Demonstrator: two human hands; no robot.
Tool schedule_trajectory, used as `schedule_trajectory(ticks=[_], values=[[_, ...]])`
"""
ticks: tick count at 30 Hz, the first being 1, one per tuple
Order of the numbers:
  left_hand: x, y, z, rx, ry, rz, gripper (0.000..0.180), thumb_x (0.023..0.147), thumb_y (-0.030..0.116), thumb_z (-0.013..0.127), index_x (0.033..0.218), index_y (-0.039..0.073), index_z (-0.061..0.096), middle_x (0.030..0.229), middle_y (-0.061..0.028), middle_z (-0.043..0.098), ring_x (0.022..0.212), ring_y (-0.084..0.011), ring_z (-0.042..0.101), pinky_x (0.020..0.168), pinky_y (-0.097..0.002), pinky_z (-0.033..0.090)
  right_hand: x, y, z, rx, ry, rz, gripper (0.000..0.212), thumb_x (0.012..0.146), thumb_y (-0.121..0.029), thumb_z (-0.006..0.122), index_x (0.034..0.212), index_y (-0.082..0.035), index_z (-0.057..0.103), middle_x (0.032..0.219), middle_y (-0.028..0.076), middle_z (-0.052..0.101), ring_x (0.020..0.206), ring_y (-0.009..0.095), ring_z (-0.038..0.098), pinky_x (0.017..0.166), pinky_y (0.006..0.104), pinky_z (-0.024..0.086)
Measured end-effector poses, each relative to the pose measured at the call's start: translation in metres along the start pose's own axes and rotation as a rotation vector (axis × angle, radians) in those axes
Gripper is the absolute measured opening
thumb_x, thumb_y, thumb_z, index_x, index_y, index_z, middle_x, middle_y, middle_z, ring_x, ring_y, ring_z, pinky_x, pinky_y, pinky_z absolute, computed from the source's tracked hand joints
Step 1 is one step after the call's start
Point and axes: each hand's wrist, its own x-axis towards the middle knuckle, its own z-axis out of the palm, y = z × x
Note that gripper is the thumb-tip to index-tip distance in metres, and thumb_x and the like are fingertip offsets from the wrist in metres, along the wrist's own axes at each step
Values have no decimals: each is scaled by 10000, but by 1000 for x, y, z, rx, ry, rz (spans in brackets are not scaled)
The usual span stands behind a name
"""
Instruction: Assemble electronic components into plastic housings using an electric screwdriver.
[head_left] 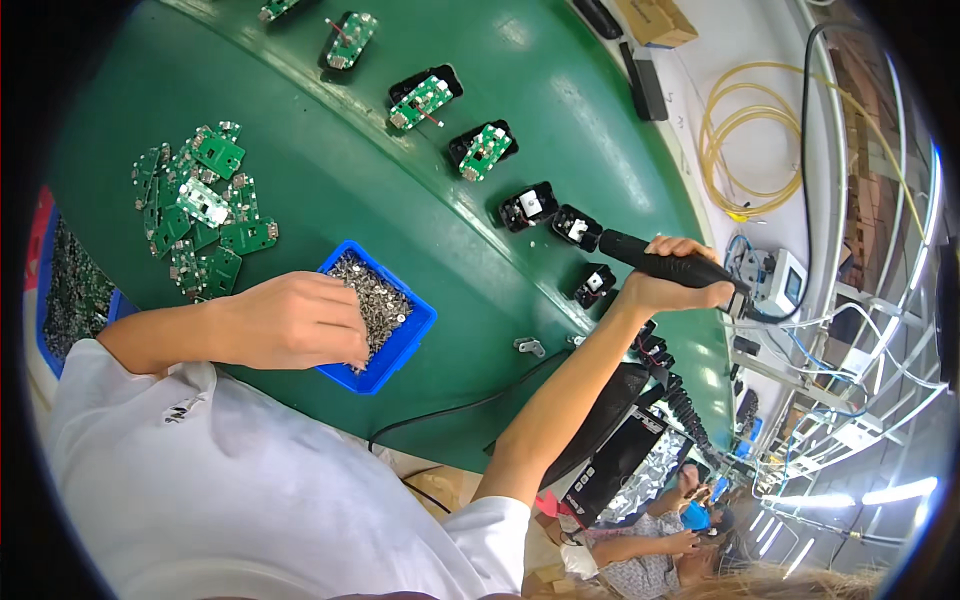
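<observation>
My right hand is wrapped round a black electric screwdriver. The driver's front end meets a small black plastic housing with a white part inside; its bit is hidden. Over a blue tray full of small screws, my left hand is bent, fingers together and tips down at the screws. Whether a screw is between the fingertips cannot be made out. Two more open housings lie close by, one farther left and another nearer me.
Loose green circuit boards are heaped on the green table left of the tray. Along a raised strip, several housings carry boards. A black cable crosses the table's near side. Coiled yellow tubing lies at right. Another person sits beyond.
</observation>
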Motion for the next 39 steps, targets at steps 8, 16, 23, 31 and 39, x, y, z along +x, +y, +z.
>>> schedule_trajectory(ticks=[8, 16, 23, 31, 39], values=[[7, 27, 0, -611, 285, -303, 111, 731, 19, 815, 792, 15, 722, 815, -77, 721, 748, -181, 683, 657, -282, 538, -68, -138, 39, 597, -207, -58, 491, 880, -528, 634, 970, -53, 548, 837, 54, 462, 625, 136, 483, 341, 233, 443], [3, 59, 4, -910, 316, -149, 158, 718, -28, 832, 795, 33, 709, 834, -90, 730, 773, -168, 707, 677, -266, 548, -166, -207, 128, 1097, -280, -289, 316, 861, -241, 732, 836, -38, 490, 754, 51, 482, 484, 93, 484, 294, 245, 518], [-12, 64, 7, -1168, 424, -337, 138, 742, -63, 809, 801, 0, 701, 854, -106, 726, 793, -154, 698, 705, -258, 546, -164, -197, 132, 1096, -280, -198, 292, 872, -222, 717, 812, -47, 491, 753, 54, 488, 475, 102, 489, 283, 259, 513], [4, 62, -4, -1330, 453, -480, 131, 777, -71, 780, 836, -18, 677, 847, -118, 719, 782, -169, 704, 702, -259, 561, -132, -170, 141, 1188, -438, -99, 316, 922, -261, 651, 781, -57, 456, 730, 93, 525, 448, 153, 523, 315, 324, 494], [22, 52, -1, -776, 286, -329, 235, 790, 98, 819, 968, 11, 693, 952, -119, 734, 846, -200, 711, 726, -303, 571, -121, -167, 118, 1087, -461, -84, 347, 908, -288, 665, 786, -45, 451, 699, 109, 522, 435, 166, 520, 311, 332, 485]])
